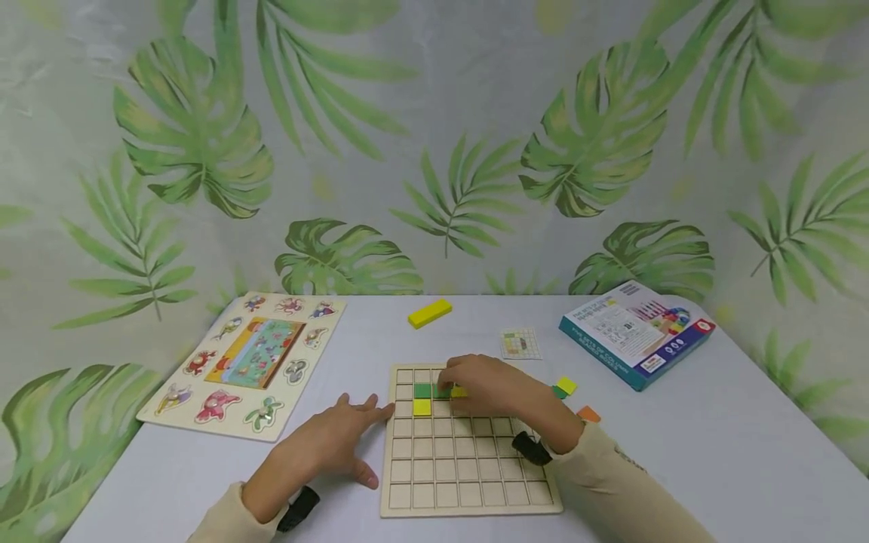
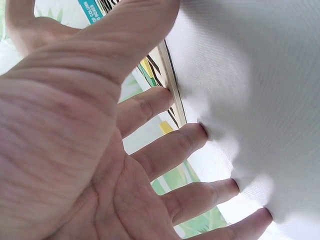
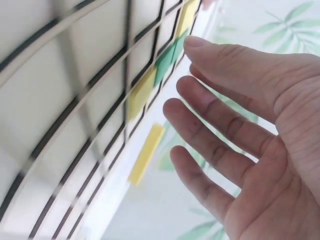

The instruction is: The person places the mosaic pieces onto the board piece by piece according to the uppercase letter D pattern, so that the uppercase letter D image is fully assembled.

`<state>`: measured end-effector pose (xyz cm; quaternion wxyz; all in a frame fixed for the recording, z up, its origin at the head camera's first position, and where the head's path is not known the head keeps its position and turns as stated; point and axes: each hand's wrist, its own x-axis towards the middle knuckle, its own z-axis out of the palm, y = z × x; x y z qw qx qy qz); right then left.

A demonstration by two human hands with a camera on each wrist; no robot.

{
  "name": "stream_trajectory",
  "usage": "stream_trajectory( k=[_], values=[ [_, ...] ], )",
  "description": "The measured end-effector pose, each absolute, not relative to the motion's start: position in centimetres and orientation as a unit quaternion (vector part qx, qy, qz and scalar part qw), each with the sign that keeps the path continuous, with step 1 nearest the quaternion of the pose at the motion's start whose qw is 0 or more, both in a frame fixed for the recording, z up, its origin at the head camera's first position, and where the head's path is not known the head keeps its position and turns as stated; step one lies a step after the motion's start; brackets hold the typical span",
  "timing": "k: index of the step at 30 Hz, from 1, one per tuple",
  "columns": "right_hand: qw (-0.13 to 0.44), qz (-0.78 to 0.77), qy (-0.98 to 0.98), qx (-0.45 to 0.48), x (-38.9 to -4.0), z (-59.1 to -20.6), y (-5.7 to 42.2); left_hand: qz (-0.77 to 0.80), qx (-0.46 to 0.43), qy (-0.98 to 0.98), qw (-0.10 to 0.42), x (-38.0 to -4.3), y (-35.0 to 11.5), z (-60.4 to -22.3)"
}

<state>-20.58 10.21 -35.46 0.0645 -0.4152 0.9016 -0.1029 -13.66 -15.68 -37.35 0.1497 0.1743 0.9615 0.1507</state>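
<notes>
A wooden grid board (image 1: pixel 448 471) lies on the table in front of me. In its upper rows sit two green tiles (image 1: pixel 422 391) side by side, a yellow tile (image 1: pixel 459 392) right of them and another yellow tile (image 1: pixel 422 407) below the left green one. My right hand (image 1: pixel 485 386) is over these upper rows, its thumb tip right at the green tiles (image 3: pixel 164 66) in the right wrist view, the other fingers loosely bent. Left of the board, my left hand (image 1: pixel 333 437) rests on the table with spread fingers, the index fingertip at the board's edge (image 2: pixel 172 82).
A yellow block (image 1: pixel 430 313) and a small pattern card (image 1: pixel 520 344) lie behind the board. Loose yellow (image 1: pixel 566 386) and orange pieces (image 1: pixel 588 413) are to its right. A sea-animal puzzle board (image 1: pixel 308 302) stands at left, a game box (image 1: pixel 634 332) at right.
</notes>
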Motion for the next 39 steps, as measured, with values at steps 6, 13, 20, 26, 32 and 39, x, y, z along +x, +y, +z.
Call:
stream_trajectory(
  k=[6, 13, 20, 26, 32, 39],
  values=[
    [0.051, -0.112, 0.907, -0.403, -20.4, -36.0, 13.9, 0.148, 0.172, 0.961, 0.156, -13.6, -15.7, -37.4],
    [0.051, -0.133, 0.923, -0.357, -20.4, -35.9, 17.5, 0.149, 0.177, 0.961, 0.153, -13.6, -15.8, -37.4],
    [0.054, -0.14, 0.932, -0.331, -20.3, -35.9, 20.4, 0.147, 0.182, 0.96, 0.153, -13.7, -15.8, -37.6],
    [0.056, -0.142, 0.936, -0.317, -20.5, -35.8, 22.4, 0.151, 0.179, 0.959, 0.159, -13.8, -15.8, -37.7],
    [0.068, -0.154, 0.94, -0.297, -21.0, -35.0, 24.1, 0.155, 0.171, 0.96, 0.159, -13.8, -15.8, -37.5],
    [0.082, -0.166, 0.939, -0.288, -21.5, -34.2, 25.6, 0.16, 0.171, 0.959, 0.16, -13.7, -15.8, -37.3]
  ],
)
